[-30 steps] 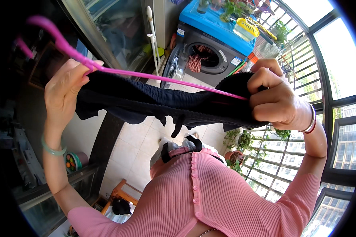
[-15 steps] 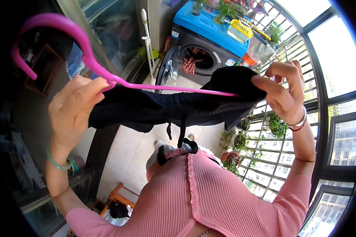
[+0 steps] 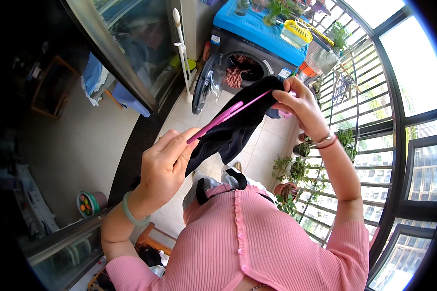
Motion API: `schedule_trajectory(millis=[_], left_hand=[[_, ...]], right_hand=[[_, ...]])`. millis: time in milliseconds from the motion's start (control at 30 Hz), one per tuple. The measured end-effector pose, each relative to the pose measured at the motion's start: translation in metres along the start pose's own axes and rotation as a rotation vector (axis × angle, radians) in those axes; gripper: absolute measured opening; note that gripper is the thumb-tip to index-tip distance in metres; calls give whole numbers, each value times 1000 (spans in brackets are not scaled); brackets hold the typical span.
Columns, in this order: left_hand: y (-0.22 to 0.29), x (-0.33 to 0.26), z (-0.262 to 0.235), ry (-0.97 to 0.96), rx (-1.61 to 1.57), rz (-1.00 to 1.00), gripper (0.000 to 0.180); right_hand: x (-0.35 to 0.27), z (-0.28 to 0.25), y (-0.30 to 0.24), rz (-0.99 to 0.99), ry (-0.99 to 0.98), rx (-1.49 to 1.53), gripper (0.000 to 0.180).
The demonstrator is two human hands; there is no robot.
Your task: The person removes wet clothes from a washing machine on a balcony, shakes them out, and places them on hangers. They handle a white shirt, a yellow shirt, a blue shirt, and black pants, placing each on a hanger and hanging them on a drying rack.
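My left hand point(image 3: 162, 162) is closed on a pink clothes hanger point(image 3: 218, 120), which points slantwise up to the right. Over the hanger and below it hang black pants point(image 3: 230, 138), their cloth bunched and drooping between my hands. At the far right end my right hand point(image 3: 303, 104) pinches the pants' waist edge together with the hanger's tip. The hanger's hook is turned edge-on, so its curve hardly shows. Some of the cloth near my left hand is hidden behind the fingers.
Ahead stands a front-loading washing machine point(image 3: 267, 60) with its door point(image 3: 206, 89) swung open and striped red cloth in the drum. Potted plants point(image 3: 289, 189) line the window railing at right. A sliding glass door point(image 3: 136, 53) and a white pole point(image 3: 181, 46) stand at left.
Both hands have moved inward, the left one to the right and down, the right one to the left. The hanger and pants have tilted from nearly level to slanting, the hook turning edge-on.
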State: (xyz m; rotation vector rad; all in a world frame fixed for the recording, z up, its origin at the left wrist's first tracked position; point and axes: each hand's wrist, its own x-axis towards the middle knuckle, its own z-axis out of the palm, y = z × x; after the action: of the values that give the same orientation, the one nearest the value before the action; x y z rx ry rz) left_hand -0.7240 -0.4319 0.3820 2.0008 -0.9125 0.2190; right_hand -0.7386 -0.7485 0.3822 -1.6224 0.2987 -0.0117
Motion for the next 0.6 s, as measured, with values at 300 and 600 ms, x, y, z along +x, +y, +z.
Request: schedule_trajectory(millis=[300,600], left_hand=[[-30,9,-13,157,375,122,28],[-24,9,-16,130,459,198,36]], right_hand=[[21,7,26,-123,231,51,37],[36,-13,7,-430,323,-816,20]])
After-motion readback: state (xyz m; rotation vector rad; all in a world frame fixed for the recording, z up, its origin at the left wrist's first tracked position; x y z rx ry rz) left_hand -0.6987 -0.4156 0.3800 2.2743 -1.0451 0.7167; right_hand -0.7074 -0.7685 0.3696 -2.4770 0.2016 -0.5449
